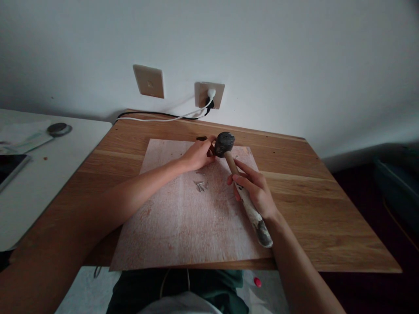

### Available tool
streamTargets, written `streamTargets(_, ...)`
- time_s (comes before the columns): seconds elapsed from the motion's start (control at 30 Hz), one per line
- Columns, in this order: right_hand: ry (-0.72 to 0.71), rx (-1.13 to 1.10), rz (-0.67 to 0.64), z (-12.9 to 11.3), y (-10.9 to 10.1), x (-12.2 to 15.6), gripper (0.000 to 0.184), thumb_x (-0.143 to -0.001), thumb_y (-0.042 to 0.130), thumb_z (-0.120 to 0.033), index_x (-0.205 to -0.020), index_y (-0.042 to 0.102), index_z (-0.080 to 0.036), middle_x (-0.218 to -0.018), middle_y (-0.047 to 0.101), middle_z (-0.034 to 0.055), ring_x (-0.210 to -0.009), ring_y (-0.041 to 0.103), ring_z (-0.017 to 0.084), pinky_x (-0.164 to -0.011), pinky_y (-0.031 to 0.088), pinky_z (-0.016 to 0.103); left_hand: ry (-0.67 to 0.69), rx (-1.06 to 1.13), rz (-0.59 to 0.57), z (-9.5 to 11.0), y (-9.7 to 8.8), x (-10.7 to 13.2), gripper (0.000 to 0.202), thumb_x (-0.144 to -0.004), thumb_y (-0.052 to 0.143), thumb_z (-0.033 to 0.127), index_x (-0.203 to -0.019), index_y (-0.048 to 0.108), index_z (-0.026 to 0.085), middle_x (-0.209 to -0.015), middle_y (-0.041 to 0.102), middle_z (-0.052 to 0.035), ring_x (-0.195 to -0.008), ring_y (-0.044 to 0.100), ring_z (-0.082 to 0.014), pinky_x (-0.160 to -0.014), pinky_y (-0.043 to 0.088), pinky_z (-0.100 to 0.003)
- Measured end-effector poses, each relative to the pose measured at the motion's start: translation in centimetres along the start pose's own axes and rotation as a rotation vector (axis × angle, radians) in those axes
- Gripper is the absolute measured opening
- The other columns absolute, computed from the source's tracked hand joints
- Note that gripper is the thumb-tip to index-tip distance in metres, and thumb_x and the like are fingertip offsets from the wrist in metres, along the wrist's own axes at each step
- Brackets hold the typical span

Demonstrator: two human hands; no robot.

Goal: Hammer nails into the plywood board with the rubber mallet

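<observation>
My right hand (253, 185) is wrapped round the handle of a mallet (250, 209), whose wooden shaft is smeared with white and dark stains. The black mallet head (225, 144) points away from me, above the far part of a pale wooden board (176, 226). Just left of the head, my left hand (199, 155) is closed, fingertips pinched together. Whatever sits between those fingers is hidden behind the mallet head. A small dark object (201, 138) shows just beyond the left hand. Several loose nails (200, 186) lie on the board, nearer to me than the left hand.
The board rests on a brown wooden table (304, 209) against a white wall. A white and a black cable run from a wall socket (210, 95) along the table's back edge. On the left stands a white table (65, 152) with a dark-screened device (11, 168).
</observation>
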State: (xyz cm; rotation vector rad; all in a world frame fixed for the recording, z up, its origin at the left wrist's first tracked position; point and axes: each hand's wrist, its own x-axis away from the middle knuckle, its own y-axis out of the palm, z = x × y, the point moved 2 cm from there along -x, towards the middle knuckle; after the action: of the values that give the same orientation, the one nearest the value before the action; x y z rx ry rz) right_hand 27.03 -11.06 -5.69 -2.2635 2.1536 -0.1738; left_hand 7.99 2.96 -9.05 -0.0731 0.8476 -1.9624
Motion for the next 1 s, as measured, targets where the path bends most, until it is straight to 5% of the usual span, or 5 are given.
streamTargets(1.0,-0.004,-0.013,-0.007,-0.20,0.16,0.06,0.072,-0.087,0.078,-0.042,-0.152,0.067,-0.016,-0.080,0.078,0.0004,-0.043,0.056,0.014,-0.044,0.041,0.030,-0.052,-0.044,-0.004,0.39,-0.22,-0.07,0.047,-0.083,0.074,0.002,-0.126,0.062,0.018,-0.085,0.075,0.0011,-0.074,0.072,-0.0161,-0.065,0.050,-0.024)
